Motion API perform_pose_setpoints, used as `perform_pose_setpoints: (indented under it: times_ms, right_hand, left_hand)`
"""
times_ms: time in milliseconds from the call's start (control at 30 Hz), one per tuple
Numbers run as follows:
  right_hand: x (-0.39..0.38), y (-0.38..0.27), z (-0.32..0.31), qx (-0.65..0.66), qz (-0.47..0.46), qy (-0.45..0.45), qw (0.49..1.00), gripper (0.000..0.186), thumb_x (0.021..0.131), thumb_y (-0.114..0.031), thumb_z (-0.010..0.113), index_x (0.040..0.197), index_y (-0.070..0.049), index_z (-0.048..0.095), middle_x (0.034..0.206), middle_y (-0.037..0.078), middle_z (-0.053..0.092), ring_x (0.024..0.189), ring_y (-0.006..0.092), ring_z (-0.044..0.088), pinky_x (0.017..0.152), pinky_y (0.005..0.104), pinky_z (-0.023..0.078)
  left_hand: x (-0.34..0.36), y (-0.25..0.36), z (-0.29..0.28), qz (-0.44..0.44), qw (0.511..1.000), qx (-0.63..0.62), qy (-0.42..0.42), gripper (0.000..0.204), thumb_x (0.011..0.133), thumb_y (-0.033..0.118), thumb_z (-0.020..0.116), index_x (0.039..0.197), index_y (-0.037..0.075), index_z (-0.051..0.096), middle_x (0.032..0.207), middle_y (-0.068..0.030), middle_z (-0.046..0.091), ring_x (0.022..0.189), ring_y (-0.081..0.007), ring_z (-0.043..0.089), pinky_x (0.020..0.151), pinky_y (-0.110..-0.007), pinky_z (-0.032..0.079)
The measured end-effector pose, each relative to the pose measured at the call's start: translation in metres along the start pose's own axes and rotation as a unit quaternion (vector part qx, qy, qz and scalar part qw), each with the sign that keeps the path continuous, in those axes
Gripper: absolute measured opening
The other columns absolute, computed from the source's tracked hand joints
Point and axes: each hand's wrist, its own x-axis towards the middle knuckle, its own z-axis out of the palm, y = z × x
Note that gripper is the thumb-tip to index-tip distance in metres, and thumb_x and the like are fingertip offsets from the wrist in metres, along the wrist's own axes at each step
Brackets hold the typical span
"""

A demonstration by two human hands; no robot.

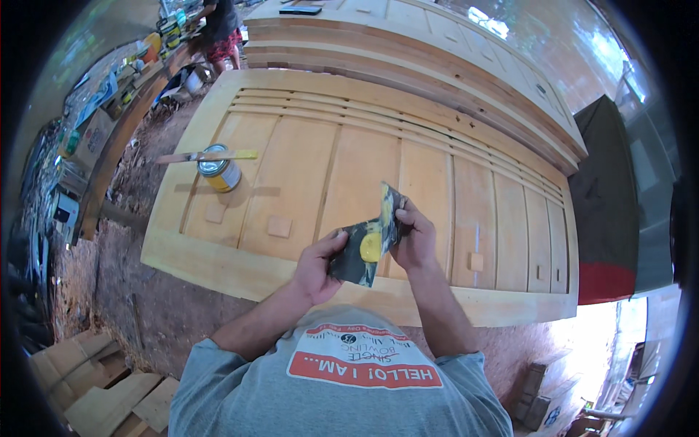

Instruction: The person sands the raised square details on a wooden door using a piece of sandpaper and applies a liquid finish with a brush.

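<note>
My left hand [318,266] pinches a dark, flat square spreader [349,264] by its left edge. On its face lies a round dab of yellow putty [370,247]. A second dark spreader [389,211], streaked with pale yellow, is gripped in my right hand [415,237] and stands nearly upright. Its lower edge meets the first spreader beside the dab; whether they press together I cannot tell. Both hands are above a pale wooden door panel [298,160] lying flat. Left of them, a can [222,175] stands on the panel with a yellow-tipped stick [211,156] across its top.
Small square wood blocks [279,226] lie on the panel. Behind it rises a stack of wooden doors [408,54], with a dark flat device [300,10] on top. Another person [220,33] stands at the far left beside a cluttered bench. Wood offcuts [109,400] lie at the lower left.
</note>
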Motion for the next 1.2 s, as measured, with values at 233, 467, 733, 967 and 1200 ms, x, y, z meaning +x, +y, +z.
perform_pose_setpoints:
  times_ms: [233,467,733,967,1200]
  right_hand:
    - [-0.022,0.022,-0.037,-0.097,0.042,-0.027,0.994,0.033,0.082,-0.004,0.051,0.113,0.004,0.058,0.105,0.012,0.065,0.098,0.0213,0.066,0.095,0.0347,0.053]
    - [-0.043,0.006,-0.008,-0.308,-0.24,0.142,0.909,0.027,0.101,-0.007,0.058,0.125,0.003,0.054,0.113,0.01,0.065,0.103,0.0144,0.061,0.093,0.0298,0.051]
    - [-0.064,0.034,0.031,-0.473,-0.335,0.065,0.812,0.036,0.105,-0.009,0.054,0.136,0.009,0.054,0.115,0.014,0.07,0.101,0.0133,0.062,0.091,0.0274,0.05]
    - [-0.073,0.044,0.012,-0.599,-0.316,0.001,0.736,0.035,0.102,-0.002,0.053,0.135,0.007,0.057,0.124,0.028,0.066,0.108,0.0298,0.07,0.091,0.0331,0.055]
    - [-0.088,0.042,-0.001,-0.666,-0.254,0.035,0.701,0.036,0.101,-0.004,0.054,0.136,0.005,0.057,0.123,0.027,0.067,0.104,0.0323,0.072,0.086,0.0342,0.056]
  left_hand:
    - [0.0,0.03,0.0,0.065,0.998,-0.002,-0.015,0.033,0.106,0.02,0.047,0.129,-0.002,0.053,0.12,-0.015,0.067,0.107,-0.0239,0.069,0.095,-0.038,0.058]
    - [-0.002,0.022,0.009,0.185,0.971,0.113,0.105,0.025,0.106,0.017,0.048,0.125,0.001,0.05,0.117,-0.0122,0.064,0.105,-0.0229,0.069,0.093,-0.037,0.059]
    - [0.012,-0.007,0.022,0.232,0.952,0.141,0.142,0.019,0.106,0.018,0.049,0.119,0.004,0.049,0.113,-0.0107,0.062,0.104,-0.019,0.066,0.091,-0.036,0.059]
    - [0.016,0.001,0.014,0.276,0.936,0.153,0.158,0.016,0.105,0.016,0.051,0.116,0.004,0.049,0.11,-0.0085,0.062,0.101,-0.016,0.065,0.09,-0.032,0.057]
    - [0.013,0.01,0.013,0.283,0.936,0.129,0.164,0.018,0.104,0.016,0.054,0.118,0.004,0.051,0.109,-0.0065,0.063,0.098,-0.0152,0.065,0.089,-0.032,0.057]
